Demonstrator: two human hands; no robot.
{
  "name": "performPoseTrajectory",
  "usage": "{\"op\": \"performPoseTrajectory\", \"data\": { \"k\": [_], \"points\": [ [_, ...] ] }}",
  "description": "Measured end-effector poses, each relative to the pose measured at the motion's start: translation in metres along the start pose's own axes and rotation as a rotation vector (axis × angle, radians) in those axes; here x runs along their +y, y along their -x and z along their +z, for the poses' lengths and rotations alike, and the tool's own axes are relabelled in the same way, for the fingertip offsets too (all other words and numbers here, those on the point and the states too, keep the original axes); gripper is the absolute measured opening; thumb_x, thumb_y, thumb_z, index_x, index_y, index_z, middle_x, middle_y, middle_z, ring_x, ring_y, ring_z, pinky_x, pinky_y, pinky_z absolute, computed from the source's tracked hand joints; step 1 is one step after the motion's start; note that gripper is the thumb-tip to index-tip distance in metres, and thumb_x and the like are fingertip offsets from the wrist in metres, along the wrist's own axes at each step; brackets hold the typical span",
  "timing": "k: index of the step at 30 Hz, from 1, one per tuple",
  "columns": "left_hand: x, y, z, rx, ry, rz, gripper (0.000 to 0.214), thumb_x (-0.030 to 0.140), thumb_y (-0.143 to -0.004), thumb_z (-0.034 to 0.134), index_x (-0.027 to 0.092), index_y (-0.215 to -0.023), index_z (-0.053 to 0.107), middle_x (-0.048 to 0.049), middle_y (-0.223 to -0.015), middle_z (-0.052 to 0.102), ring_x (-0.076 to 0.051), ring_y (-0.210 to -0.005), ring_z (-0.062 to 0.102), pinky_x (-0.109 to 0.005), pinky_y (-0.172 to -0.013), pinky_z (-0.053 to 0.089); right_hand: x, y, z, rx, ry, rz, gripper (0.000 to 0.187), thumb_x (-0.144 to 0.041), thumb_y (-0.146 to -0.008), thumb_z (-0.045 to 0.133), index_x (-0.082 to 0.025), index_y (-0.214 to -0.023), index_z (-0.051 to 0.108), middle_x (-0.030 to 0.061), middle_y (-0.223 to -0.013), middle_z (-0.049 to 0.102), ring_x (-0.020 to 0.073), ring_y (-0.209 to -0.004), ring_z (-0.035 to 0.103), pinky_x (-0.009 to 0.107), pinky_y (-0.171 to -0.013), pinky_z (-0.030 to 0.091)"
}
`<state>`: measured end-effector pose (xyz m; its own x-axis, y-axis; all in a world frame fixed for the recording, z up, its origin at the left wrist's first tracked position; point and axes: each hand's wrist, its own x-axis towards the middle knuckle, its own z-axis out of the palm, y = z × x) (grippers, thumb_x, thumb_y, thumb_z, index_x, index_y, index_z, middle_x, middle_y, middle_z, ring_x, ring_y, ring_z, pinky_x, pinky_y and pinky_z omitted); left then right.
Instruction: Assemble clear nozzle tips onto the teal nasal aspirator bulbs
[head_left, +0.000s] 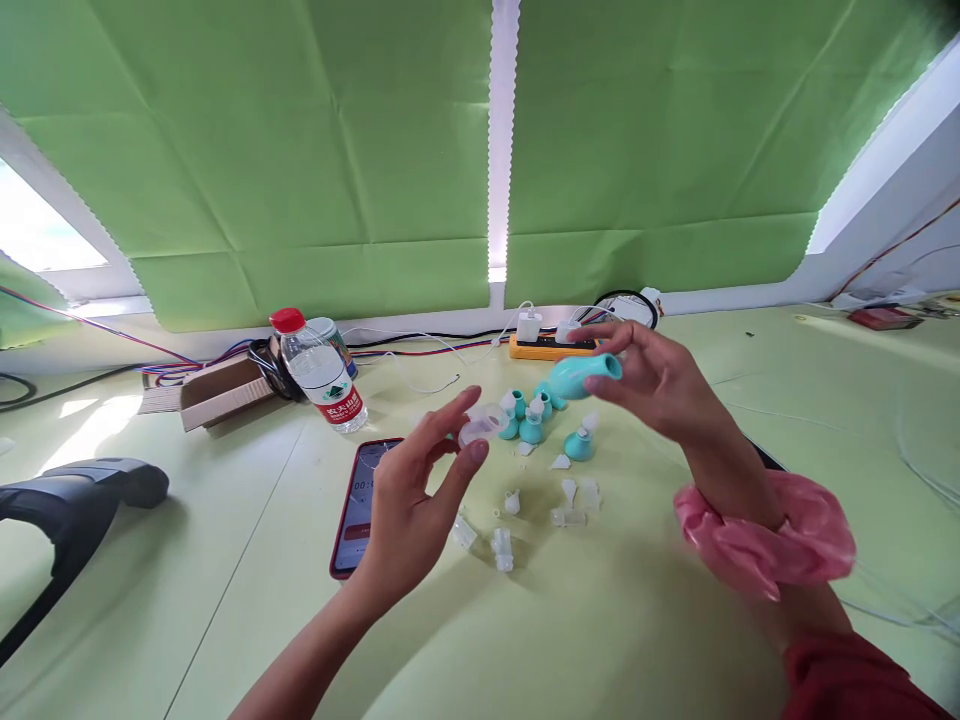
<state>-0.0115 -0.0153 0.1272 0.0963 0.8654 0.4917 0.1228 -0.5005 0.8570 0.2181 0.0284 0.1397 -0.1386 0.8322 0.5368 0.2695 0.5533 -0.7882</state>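
Note:
My left hand pinches a translucent plastic cup-like piece between thumb and fingers. Held in my right hand is a teal hollow bulb-shaped piece, its round opening facing right. The two pieces are apart, above the table. Beneath them stand several smaller teal flask-shaped pieces, some with whitish bits in their necks. Another teal flask-shaped piece stands a little to the right. Nearer me lie a clear plastic fitting, a small whitish round part and several translucent fragments.
A phone lies partly behind my left hand. Further back are a water bottle, an open cardboard box and an orange-black power strip with plugs and cables. A dark curved object juts in at left. Green blinds hang behind.

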Motion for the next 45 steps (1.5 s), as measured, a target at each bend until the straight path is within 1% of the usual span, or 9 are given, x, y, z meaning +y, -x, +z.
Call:
{"op": "performPoseTrajectory", "data": {
  "k": [4, 9, 14, 18, 25, 30, 32, 35, 45],
  "points": [
    [0.0, 0.0, 0.0, -0.101, 0.04, -0.013, 0.034, 0.02, -0.079, 0.052, 0.024, -0.113, 0.053, -0.0047, -0.099, 0.061, -0.012, -0.074, 0.057, -0.024, -0.066, 0.052, -0.034, 0.021, 0.025, -0.233, 0.006, 0.058, 0.019, -0.027, -0.075, 0.056, -0.021, -0.088, 0.044, 0.0073, -0.105, 0.059, 0.0171, -0.088, 0.059, 0.029, -0.068, 0.049],
    [0.004, 0.004, 0.002, -0.12, 0.056, -0.017, 0.044, 0.02, -0.081, 0.048, 0.024, -0.124, 0.04, -0.0059, -0.097, 0.061, -0.011, -0.069, 0.058, -0.026, -0.064, 0.053, -0.038, 0.032, 0.047, -0.274, 0.342, -0.045, 0.019, -0.03, -0.073, 0.058, -0.02, -0.088, 0.052, 0.0018, -0.085, 0.061, 0.0152, -0.078, 0.056, 0.028, -0.072, 0.043],
    [0.001, 0.005, 0.005, -0.132, 0.009, 0.017, 0.023, 0.019, -0.08, 0.051, 0.022, -0.102, 0.054, -0.0055, -0.099, 0.061, -0.015, -0.086, 0.06, -0.029, -0.078, 0.05, -0.037, 0.034, 0.054, -0.365, 0.357, -0.004, 0.017, -0.032, -0.078, 0.051, -0.02, -0.091, 0.049, 0.0007, -0.083, 0.06, 0.0121, -0.069, 0.054, 0.023, -0.062, 0.042],
    [0.0, 0.003, 0.005, -0.076, 0.136, -0.069, 0.017, 0.019, -0.076, 0.057, 0.019, -0.089, 0.048, -0.0042, -0.087, 0.064, -0.016, -0.08, 0.062, -0.033, -0.079, 0.05, -0.038, 0.034, 0.054, -0.344, 0.332, 0.032, 0.017, -0.032, -0.077, 0.052, -0.02, -0.088, 0.047, -0.0005, -0.079, 0.058, 0.0107, -0.064, 0.052, 0.021, -0.057, 0.04],
    [0.001, 0.002, 0.003, -0.127, 0.074, 0.028, 0.015, 0.021, -0.082, 0.047, 0.017, -0.08, 0.061, -0.0066, -0.09, 0.064, -0.018, -0.087, 0.059, -0.03, -0.074, 0.05, -0.035, 0.035, 0.056, -0.229, 0.337, -0.074, 0.017, -0.027, -0.073, 0.055, -0.02, -0.086, 0.046, -0.0014, -0.075, 0.057, 0.0093, -0.059, 0.049, 0.021, -0.058, 0.04],
    [0.005, 0.0, 0.0, -0.02, 0.034, 0.102, 0.003, 0.016, -0.07, 0.062, 0.017, -0.073, 0.063, -0.0049, -0.08, 0.065, -0.017, -0.074, 0.061, -0.029, -0.065, 0.053, -0.033, 0.037, 0.058, -0.123, 0.416, -0.177, 0.017, -0.028, -0.072, 0.056, -0.02, -0.083, 0.046, -0.0008, -0.068, 0.056, 0.0101, -0.055, 0.049, 0.022, -0.055, 0.039],
    [0.006, 0.0, -0.001, 0.02, 0.089, 0.039, 0.02, 0.017, -0.065, 0.067, 0.016, -0.084, 0.061, -0.0041, -0.075, 0.066, -0.018, -0.073, 0.063, -0.029, -0.062, 0.054, -0.032, 0.038, 0.058, -0.086, 0.454, -0.241, 0.017, -0.027, -0.072, 0.056, -0.02, -0.083, 0.045, 0.0, -0.069, 0.057, 0.011, -0.056, 0.051, 0.022, -0.054, 0.039],
    [0.007, -0.001, -0.003, -0.073, 0.035, -0.009, 0.032, 0.019, -0.063, 0.069, 0.016, -0.094, 0.061, -0.0038, -0.074, 0.067, -0.016, -0.067, 0.063, -0.025, -0.056, 0.055, -0.028, 0.039, 0.056, -0.039, 0.546, -0.353, 0.016, -0.023, -0.072, 0.054, -0.019, -0.085, 0.045, 0.0011, -0.071, 0.058, 0.0118, -0.06, 0.053, 0.022, -0.054, 0.038],
    [0.009, -0.007, -0.013, -0.372, -0.333, 0.183, 0.016, 0.021, -0.073, 0.059, 0.017, -0.088, 0.064, -0.0006, -0.063, 0.062, -0.01, -0.053, 0.051, -0.022, -0.051, 0.046, -0.023, 0.042, 0.054, -0.168, 0.869, -0.534, 0.014, -0.01, -0.073, 0.041, -0.016, -0.081, 0.051, 0.003, -0.068, 0.057, 0.0122, -0.055, 0.05, 0.023, -0.045, 0.027]
  ]
}}
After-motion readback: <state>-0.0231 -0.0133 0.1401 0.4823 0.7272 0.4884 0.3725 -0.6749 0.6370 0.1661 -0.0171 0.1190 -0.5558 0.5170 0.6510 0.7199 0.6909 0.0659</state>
